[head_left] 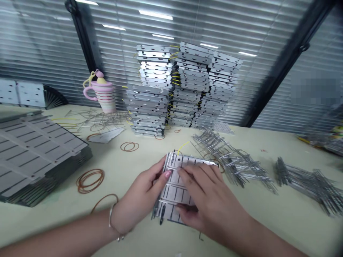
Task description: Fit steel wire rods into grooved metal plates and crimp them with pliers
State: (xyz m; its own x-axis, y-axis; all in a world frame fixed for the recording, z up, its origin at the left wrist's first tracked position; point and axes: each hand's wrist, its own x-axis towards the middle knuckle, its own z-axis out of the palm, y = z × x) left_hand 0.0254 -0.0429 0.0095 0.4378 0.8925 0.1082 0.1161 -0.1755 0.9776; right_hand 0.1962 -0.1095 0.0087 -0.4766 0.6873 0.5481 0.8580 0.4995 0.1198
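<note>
Left hand (139, 200) and right hand (211, 200) are both clamped around a stack of slotted metal plates (175, 189), lower middle of the frame.

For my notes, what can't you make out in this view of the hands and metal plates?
Head view:
Middle of the slotted metal plate: hidden by the left hand and right hand.
Slotted plate stack at left: cut off by the left edge.
Colourful items at the table's far right: cut off by the right edge, too blurred to name.
</note>
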